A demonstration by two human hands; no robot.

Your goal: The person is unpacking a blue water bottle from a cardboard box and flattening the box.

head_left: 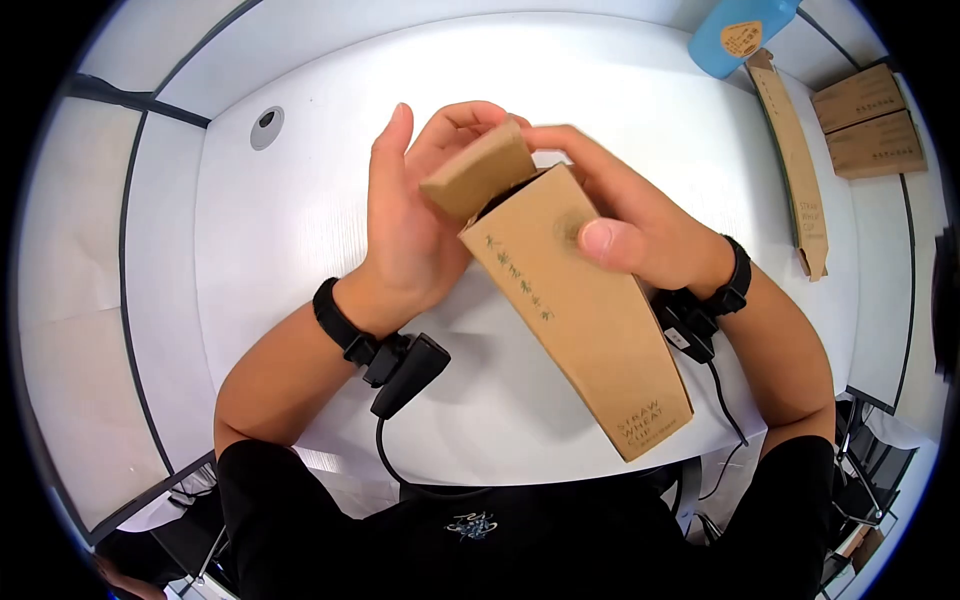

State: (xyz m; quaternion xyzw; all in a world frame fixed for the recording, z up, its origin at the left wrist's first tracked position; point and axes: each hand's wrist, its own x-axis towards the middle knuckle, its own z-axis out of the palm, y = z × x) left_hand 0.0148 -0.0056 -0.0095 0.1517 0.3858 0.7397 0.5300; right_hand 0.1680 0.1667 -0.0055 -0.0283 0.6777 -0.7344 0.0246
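Observation:
A long brown cardboard box (pixel 585 310) with printed lettering is tilted above the white table, its lid flap (pixel 482 172) raised at the upper end. My right hand (pixel 640 225) grips the box near that end, thumb on the front face and fingers behind. Beside the flap is my left hand (pixel 415 205), with its thumb stretched up, palm toward the box and fingers partly behind the flap. A dark gap shows under the flap; the inside of the box cannot be made out.
A flattened cardboard piece (pixel 795 165) lies at the right of the white table (pixel 300 220). Behind it stands a blue bottle (pixel 735 35). Two small brown boxes (pixel 875 145) are at the far right. Black wrist devices with cables hang from both wrists.

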